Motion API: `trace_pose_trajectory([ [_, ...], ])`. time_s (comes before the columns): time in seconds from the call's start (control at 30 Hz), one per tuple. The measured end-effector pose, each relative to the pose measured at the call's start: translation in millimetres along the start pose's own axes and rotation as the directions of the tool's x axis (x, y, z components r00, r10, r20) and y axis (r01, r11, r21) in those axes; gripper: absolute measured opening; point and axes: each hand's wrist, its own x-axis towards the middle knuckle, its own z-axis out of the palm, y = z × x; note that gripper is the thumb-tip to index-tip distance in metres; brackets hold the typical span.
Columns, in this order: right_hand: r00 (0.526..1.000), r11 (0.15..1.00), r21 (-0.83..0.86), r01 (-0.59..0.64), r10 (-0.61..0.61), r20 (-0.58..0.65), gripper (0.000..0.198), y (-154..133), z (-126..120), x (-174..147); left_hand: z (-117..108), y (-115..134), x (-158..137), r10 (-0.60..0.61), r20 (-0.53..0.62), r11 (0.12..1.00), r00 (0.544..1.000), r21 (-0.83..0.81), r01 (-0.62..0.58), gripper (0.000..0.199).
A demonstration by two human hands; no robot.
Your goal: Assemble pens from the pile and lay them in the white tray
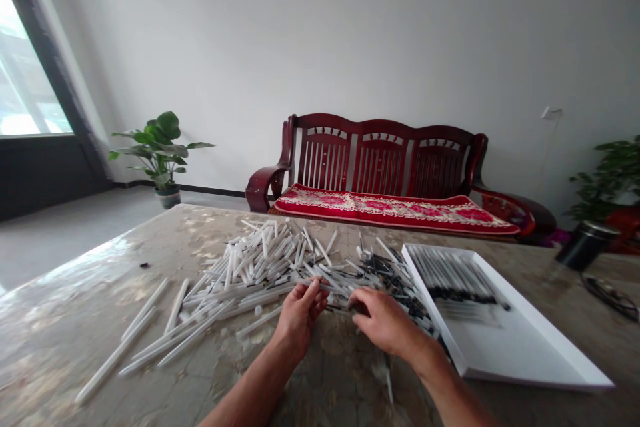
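My left hand (304,307) is closed in a pinch at the near edge of the heap, thumb against forefinger; what it holds is too small to make out. To its right, my right hand (383,319) hovers with curled fingers, their tips hidden and blurred. Before my left hand lies a loose heap of white translucent tubes (260,253), pen-like in size. Beyond my right hand is a jumble of thin black-and-clear sticks (380,270). A shallow white tray (530,340) on the right holds a row of slim clear sticks with black ends (457,273).
The patterned table (220,380) carries several separate long tubes (117,353) at left and a small dark bit (145,265). A black cylinder (587,245) and a dark cord (610,297) are at far right. Behind stand a red wooden bench (380,160) and a potted plant (165,147).
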Motion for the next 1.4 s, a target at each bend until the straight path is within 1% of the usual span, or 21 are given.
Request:
trace_pose_trajectory([
  [0.07,0.992,0.993,0.115,0.014,0.001,-0.125,0.028,4.8,7.1,6.1,-0.1,-0.7,0.0,0.005,0.007,1.000,1.000,-0.005,-0.005,0.012],
  [0.13,0.977,0.982,0.188,0.018,0.023,-0.212,0.030,7.7,14.7,10.6,-0.2,-1.4,-0.2,0.015,0.021,1.000,1.000,-0.005,-0.015,0.015],
  [0.3,0.945,0.960,0.275,0.046,0.048,-0.324,0.031,8.6,27.9,14.4,0.2,-2.6,-2.6,0.037,0.059,0.999,0.998,0.029,-0.039,0.029],
  [0.47,0.935,0.966,0.249,0.073,0.020,-0.353,0.030,4.7,30.4,12.5,0.3,-4.9,-5.5,0.039,0.092,0.997,0.995,0.067,-0.045,0.040],
  [0.6,0.931,0.981,0.157,0.113,-0.050,-0.362,0.031,1.4,30.7,9.0,-0.5,-7.8,-6.6,0.050,0.108,0.993,0.993,0.098,-0.061,0.041],
  [0.67,0.929,0.983,0.139,0.119,-0.061,-0.365,0.032,1.0,31.3,7.9,-0.4,-8.7,-7.5,0.069,0.111,0.990,0.991,0.117,-0.082,0.041],
  [0.73,0.931,0.979,0.176,0.106,-0.036,-0.362,0.033,1.6,31.9,8.5,0.3,-8.8,-8.9,0.095,0.119,0.983,0.988,0.145,-0.111,0.041],
  [0.8,0.938,0.955,0.290,0.059,0.046,-0.342,0.034,3.1,32.1,10.7,1.4,-8.1,-10.5,0.121,0.134,0.973,0.983,0.182,-0.145,0.039],
  [0.87,0.949,0.880,0.474,-0.020,0.166,-0.267,0.035,4.8,31.4,13.4,2.4,-6.7,-12.1,0.151,0.165,0.958,0.975,0.218,-0.185,0.038],
  [0.93,0.956,0.737,0.667,-0.108,0.260,-0.132,0.034,5.9,29.1,14.9,2.9,-5.4,-13.4,0.177,0.210,0.942,0.962,0.249,-0.227,0.037],
  [0.97,0.958,0.651,0.745,-0.147,0.280,-0.055,0.034,6.3,27.4,14.8,2.9,-5.0,-13.9,0.184,0.233,0.934,0.955,0.262,-0.244,0.036],
  [1.03,0.958,0.494,0.844,-0.207,0.279,0.072,0.036,6.9,23.2,13.1,2.6,-4.8,-14.5,0.180,0.268,0.924,0.946,0.285,-0.256,0.035],
  [1.1,0.954,0.397,0.884,-0.246,0.259,0.149,0.037,7.4,19.0,10.5,2.0,-5.5,-14.3,0.158,0.274,0.925,0.949,0.296,-0.239,0.034],
  [1.13,0.953,0.378,0.889,-0.258,0.253,0.169,0.036,7.7,17.2,9.4,1.7,-6.0,-14.0,0.145,0.278,0.925,0.950,0.302,-0.230,0.034],
  [1.17,0.951,0.381,0.886,-0.264,0.254,0.174,0.034,7.8,15.7,8.8,1.4,-6.6,-13.7,0.132,0.284,0.926,0.950,0.308,-0.221,0.034],
  [1.2,0.952,0.410,0.872,-0.265,0.255,0.170,0.031,7.7,14.4,8.4,1.2,-7.0,-13.4,0.122,0.288,0.926,0.950,0.311,-0.213,0.034],
  [1.23,0.955,0.466,0.846,-0.261,0.252,0.155,0.028,7.1,12.9,8.3,1.2,-7.4,-13.4,0.114,0.289,0.927,0.950,0.314,-0.207,0.034],
  [1.27,0.961,0.547,0.800,-0.248,0.243,0.132,0.023,6.0,11.2,8.3,1.3,-7.5,-13.5,0.110,0.286,0.926,0.952,0.318,-0.202,0.035],
  [1.3,0.970,0.647,0.729,-0.223,0.223,0.099,0.018,4.4,8.9,8.1,1.7,-7.4,-13.9,0.107,0.280,0.925,0.954,0.325,-0.199,0.036],
  [1.37,0.989,0.839,0.527,-0.136,0.147,0.021,0.009,0.2,1.9,7.1,3.0,-6.4,-15.4,0.103,0.272,0.915,0.957,0.350,-0.198,0.037],
  [1.4,0.995,0.902,0.424,-0.088,0.104,-0.015,0.008,-1.8,-2.8,6.1,3.8,-5.6,-16.3,0.100,0.272,0.909,0.957,0.367,-0.199,0.037],
])
